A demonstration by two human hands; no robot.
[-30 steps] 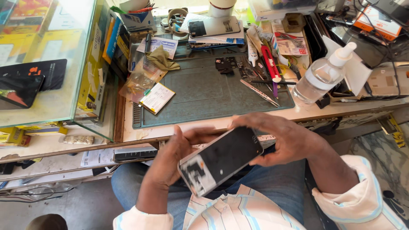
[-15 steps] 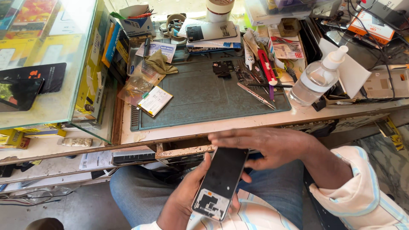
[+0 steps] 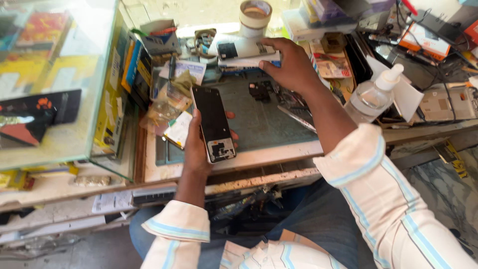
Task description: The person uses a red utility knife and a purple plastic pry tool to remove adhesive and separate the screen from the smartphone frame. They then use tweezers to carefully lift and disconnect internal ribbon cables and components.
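Note:
My left hand (image 3: 196,149) holds a dark phone screen panel (image 3: 213,123) upright over the near edge of the grey work mat (image 3: 259,127), its glossy face toward me. My right hand (image 3: 291,62) reaches to the far side of the bench and grips the edge of a white phone (image 3: 244,51) lying on a small stack. The right forearm crosses over the mat and several small tools.
A clear plastic bottle with a white nozzle (image 3: 371,97) stands right of the mat. A tape roll (image 3: 255,14) sits at the back. A glass display case (image 3: 55,84) fills the left. Small parts (image 3: 259,92), packets and cables crowd the bench.
The screen panel was held low over my lap in both hands. My left hand has now lifted it above the bench, while my right hand let go and reached forward to the white phone.

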